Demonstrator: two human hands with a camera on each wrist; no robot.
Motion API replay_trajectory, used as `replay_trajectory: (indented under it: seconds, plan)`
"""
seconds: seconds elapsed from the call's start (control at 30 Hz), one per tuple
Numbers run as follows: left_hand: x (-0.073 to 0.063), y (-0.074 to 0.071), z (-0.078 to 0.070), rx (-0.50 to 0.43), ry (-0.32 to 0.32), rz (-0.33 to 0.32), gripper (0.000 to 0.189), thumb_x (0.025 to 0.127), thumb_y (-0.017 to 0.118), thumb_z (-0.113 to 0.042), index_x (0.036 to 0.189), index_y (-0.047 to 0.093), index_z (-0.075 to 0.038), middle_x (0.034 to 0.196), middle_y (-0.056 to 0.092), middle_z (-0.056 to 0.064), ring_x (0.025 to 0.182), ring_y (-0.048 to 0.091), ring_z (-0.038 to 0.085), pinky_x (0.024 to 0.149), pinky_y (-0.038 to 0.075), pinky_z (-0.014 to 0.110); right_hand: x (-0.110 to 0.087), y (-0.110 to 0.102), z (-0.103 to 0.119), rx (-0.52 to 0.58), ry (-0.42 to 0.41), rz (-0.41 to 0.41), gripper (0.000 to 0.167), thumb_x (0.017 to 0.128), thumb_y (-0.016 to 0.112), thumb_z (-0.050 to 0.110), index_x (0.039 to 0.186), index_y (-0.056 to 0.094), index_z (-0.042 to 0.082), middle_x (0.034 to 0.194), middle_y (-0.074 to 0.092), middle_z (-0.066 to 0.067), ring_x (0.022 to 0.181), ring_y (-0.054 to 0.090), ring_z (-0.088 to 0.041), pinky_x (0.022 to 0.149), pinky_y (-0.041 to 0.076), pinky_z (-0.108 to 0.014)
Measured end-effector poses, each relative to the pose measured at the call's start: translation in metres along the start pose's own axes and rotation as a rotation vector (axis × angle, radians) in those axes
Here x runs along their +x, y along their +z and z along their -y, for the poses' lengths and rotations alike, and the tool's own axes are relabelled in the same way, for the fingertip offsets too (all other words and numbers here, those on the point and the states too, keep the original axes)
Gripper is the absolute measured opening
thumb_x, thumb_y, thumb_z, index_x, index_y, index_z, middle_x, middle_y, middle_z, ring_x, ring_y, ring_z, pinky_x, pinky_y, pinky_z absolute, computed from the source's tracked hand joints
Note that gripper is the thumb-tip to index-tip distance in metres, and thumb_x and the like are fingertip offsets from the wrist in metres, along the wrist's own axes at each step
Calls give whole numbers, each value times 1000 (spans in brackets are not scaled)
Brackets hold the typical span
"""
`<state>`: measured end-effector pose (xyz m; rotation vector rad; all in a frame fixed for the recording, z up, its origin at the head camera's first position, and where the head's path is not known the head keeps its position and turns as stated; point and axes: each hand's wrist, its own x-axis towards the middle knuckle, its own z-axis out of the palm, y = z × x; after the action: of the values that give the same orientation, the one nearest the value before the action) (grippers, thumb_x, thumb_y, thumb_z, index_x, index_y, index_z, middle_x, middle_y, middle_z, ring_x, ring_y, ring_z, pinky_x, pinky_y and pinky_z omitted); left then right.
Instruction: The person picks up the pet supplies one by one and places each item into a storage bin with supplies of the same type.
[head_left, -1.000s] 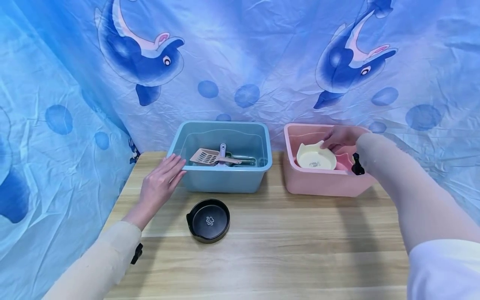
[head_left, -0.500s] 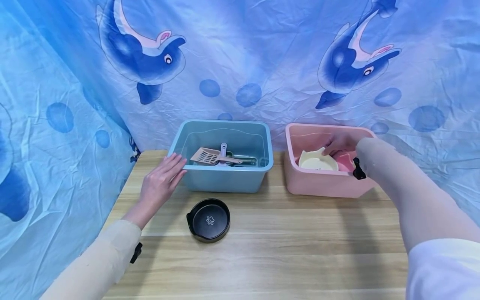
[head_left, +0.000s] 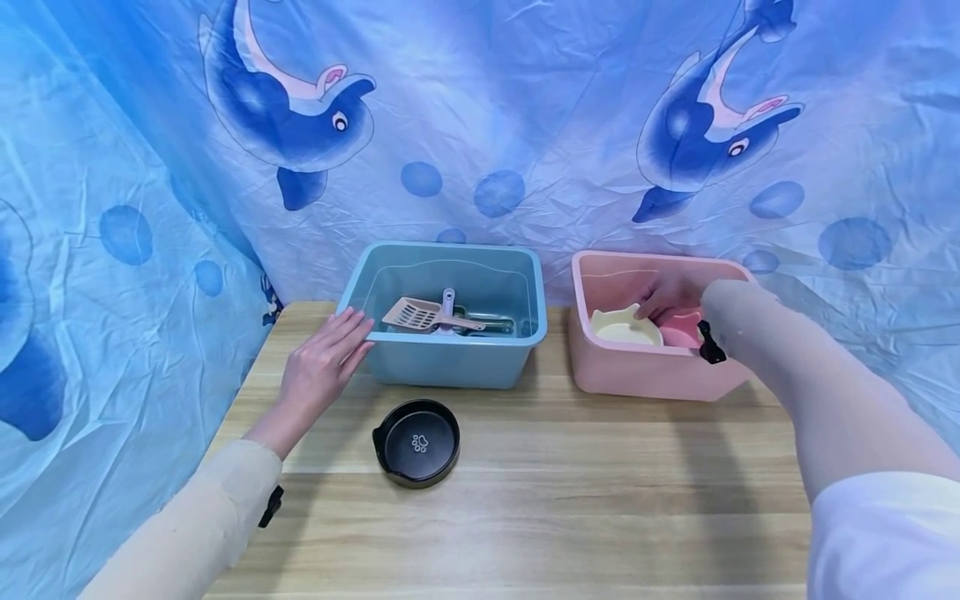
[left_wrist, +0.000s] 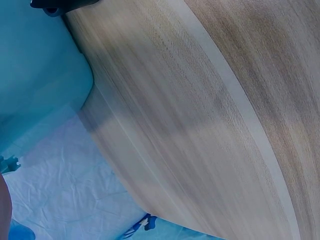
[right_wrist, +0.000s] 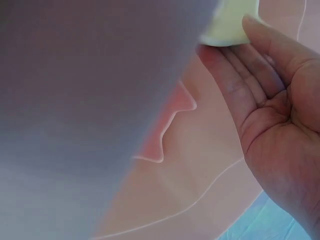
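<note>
My right hand (head_left: 670, 293) reaches down inside the pink bin (head_left: 648, 375). Between thumb and fingers it pinches the rim of a pale yellow cat-eared pet bowl (head_left: 628, 333); the right wrist view shows this grip on the yellow bowl's edge (right_wrist: 231, 25). Beside it in the bin lies a pink cat-eared bowl (head_left: 682, 330), partly hidden by my forearm. My left hand (head_left: 321, 360) rests with straight fingers on the front left corner of the blue bin (head_left: 450, 367). In the left wrist view, the hand is almost wholly out of frame beside the blue bin's wall (left_wrist: 40, 80).
Inside the blue bin, a beige slotted litter scoop (head_left: 416, 314) lies over a white-handled tool (head_left: 447, 298) and a green item (head_left: 491, 322). A black pet bowl (head_left: 417, 446) with a paw print stands on the wooden table (head_left: 570, 500). A dolphin-print curtain (head_left: 480, 125) hangs behind.
My right hand has lowered the yellow bowl deeper into the pink bin and slightly to the left. The left hand stays on the blue bin.
</note>
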<state>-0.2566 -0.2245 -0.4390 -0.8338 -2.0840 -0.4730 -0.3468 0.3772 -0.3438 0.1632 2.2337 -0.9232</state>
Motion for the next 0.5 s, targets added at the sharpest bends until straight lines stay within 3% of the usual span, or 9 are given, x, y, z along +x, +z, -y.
replay_trajectory:
  seconds: [0.1, 0.27, 0.4, 0.5]
  plan:
    - [0, 0, 0, 2, 9, 4, 47, 88, 86, -9, 133, 75, -5, 133, 73, 19, 123, 70, 42, 105, 57, 63, -1, -2, 0, -23, -32, 26, 41, 96, 80, 10, 129, 62, -5, 105, 70, -12, 97, 76, -28, 105, 61, -44]
    - [0, 0, 1, 9, 12, 1, 39, 96, 80, -18, 133, 75, -4, 133, 72, 20, 124, 70, 42, 105, 56, 64, 0, -13, 6, -64, -145, 152, 23, 103, 66, 1, 122, 65, -13, 100, 71, -12, 90, 74, -26, 99, 64, -42]
    - [0, 0, 1, 15, 11, -2, 36, 103, 72, -27, 131, 76, -4, 132, 73, 20, 123, 70, 42, 104, 56, 64, -6, -20, 14, -150, -144, 151, 30, 105, 65, 4, 129, 64, -12, 107, 74, -14, 91, 71, -20, 95, 65, -35]
    - [1, 1, 2, 13, 11, -2, 39, 108, 65, -34, 130, 76, -4, 131, 73, 20, 122, 71, 42, 103, 57, 64, -18, -23, 19, -193, -111, 86, 47, 105, 67, 11, 144, 55, -11, 129, 69, -22, 103, 71, -22, 101, 63, -39]
